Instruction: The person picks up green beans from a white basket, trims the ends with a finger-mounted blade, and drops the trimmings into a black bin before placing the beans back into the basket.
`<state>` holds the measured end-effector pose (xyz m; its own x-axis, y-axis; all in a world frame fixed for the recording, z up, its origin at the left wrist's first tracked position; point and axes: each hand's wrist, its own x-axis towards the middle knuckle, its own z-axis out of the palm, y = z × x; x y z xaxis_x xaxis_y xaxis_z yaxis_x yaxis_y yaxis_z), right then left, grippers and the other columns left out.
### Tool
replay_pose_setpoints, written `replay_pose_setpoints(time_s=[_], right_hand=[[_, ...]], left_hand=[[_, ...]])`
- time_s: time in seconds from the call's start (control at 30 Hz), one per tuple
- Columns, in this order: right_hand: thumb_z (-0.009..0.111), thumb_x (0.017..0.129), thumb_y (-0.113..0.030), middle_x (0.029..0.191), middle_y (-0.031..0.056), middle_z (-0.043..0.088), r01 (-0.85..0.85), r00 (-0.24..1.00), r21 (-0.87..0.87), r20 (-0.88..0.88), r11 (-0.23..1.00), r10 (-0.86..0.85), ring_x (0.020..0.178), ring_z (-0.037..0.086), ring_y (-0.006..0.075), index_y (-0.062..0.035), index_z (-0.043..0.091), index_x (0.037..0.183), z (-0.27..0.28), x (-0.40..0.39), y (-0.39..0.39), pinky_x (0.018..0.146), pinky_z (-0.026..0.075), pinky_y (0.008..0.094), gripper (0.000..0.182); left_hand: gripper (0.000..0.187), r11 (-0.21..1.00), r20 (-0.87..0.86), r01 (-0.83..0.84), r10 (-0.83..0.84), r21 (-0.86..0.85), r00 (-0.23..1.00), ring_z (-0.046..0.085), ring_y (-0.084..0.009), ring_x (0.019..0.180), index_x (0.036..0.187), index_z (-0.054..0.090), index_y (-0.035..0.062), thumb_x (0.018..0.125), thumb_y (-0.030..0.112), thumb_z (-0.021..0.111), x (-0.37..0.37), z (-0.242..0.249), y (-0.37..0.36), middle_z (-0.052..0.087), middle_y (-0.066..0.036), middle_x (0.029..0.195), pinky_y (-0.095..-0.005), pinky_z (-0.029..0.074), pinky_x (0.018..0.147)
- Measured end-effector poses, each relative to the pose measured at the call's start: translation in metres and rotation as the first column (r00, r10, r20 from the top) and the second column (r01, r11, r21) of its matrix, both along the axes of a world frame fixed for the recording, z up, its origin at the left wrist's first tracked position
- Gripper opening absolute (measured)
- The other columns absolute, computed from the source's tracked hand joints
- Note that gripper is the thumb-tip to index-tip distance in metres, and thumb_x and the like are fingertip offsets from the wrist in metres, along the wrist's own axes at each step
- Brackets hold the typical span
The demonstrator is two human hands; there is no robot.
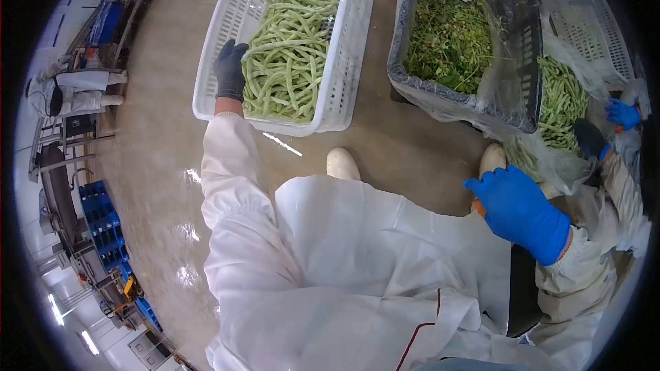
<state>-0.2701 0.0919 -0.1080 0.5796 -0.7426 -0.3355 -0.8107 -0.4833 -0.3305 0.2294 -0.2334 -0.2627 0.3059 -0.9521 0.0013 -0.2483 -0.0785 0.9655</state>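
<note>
White crate [344, 62] on the floor, holding green beans [289, 55] whose long axes run mostly away from the worker. The left hand [230, 69], dark-gloved, rests at the pile's near-left edge, fingers curled onto the beans. The right hand [519, 209], blue-gloved, hangs well apart, fingers loosely bent, holding nothing visible.

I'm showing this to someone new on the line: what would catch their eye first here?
First, the white crate heaped with pale green beans at top centre, where the left hand in a dark glove reaches into the pile. Next, the bright blue-gloved right hand at lower right, below a dark plastic-lined crate of leafy green trimmings.
</note>
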Motion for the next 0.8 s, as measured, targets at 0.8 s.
replay_pose_setpoints(time_s=[0.8], right_hand=[[0.061, 0.078, -0.016, 0.076, 0.0103, 0.057, -0.009, 0.998, 0.043, -0.057, 0.999, 0.011, 0.073, 0.059, 0.0275, -0.0069, 0.059, 0.091, 0.002, -0.001, -0.004, 0.066, 0.044, 0.0401, 0.015]], left_hand=[[0.038, 0.984, 0.964, 0.09, -0.131, 0.156, -0.233, 0.031, -0.0265, 0.138, 0.103, 0.074, 0.0179, 0.073, 0.037, 0.06, -0.019, -0.036, 0.003, 0.049, -0.004, 0.14, -0.0462, 0.014, 0.115]])
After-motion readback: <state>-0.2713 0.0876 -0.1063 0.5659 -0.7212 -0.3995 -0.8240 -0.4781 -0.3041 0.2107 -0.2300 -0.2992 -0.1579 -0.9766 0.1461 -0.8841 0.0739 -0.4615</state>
